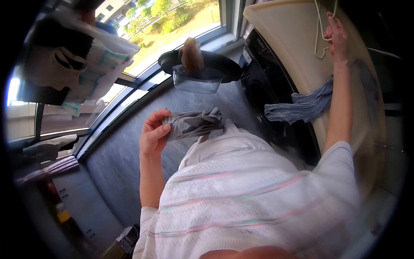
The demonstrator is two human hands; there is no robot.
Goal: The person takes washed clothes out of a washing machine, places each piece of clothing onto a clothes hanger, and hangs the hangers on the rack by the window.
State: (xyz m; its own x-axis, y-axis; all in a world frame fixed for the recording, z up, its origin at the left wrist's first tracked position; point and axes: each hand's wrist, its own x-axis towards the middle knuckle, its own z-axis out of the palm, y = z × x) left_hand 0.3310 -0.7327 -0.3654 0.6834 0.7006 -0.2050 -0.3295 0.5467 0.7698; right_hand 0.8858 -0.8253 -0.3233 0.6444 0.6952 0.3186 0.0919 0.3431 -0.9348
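My left hand [155,130] is closed on a dark grey cloth [196,123], which sticks out to the right in front of my body. At the upper right, my right hand [336,36] grips a pale wire hanger [318,42] over the beige countertop [280,17]. A crumpled blue-grey garment [302,105] lies over the counter's front edge, left of my right forearm, and part of it hangs in front of the black washing machine. The far part of the hanger is cut off by the top of the frame.
The black washing machine [269,64] stands under the counter. Beyond my left hand are a clear plastic bin [196,82] and a dark round object [226,65]. Clothes [92,64] hang by the windows at the upper left. White cabinets [82,203] stand lower left.
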